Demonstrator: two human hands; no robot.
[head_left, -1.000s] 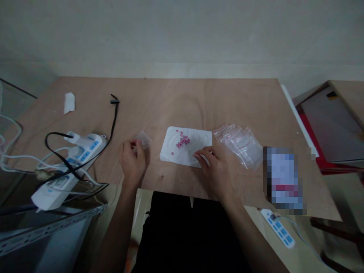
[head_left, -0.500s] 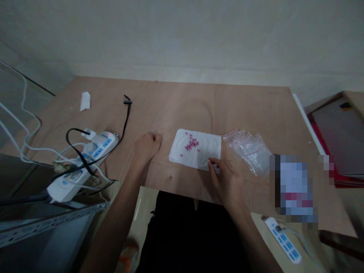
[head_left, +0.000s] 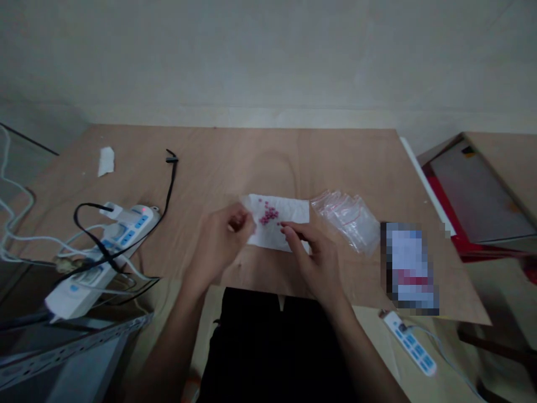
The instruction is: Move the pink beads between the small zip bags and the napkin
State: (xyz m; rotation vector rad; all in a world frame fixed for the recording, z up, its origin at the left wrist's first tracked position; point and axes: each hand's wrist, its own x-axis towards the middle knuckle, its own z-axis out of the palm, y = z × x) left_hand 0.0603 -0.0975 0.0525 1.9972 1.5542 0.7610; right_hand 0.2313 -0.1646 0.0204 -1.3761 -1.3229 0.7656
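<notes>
Left hand (head_left: 224,235), fingers curled, is at the left edge of a white sheet (head_left: 271,242); I cannot tell what it grips. Right hand (head_left: 316,252) has thumb and forefinger close together beside the pink beads (head_left: 269,215) clustered on that sheet, its hold unclear. Clear bags (head_left: 353,223) overlap just right, on a wooden bench (head_left: 213,162) against a pale wall (head_left: 268,61).

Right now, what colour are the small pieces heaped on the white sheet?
Dark pink; the small pieces show best in the head view.
</notes>
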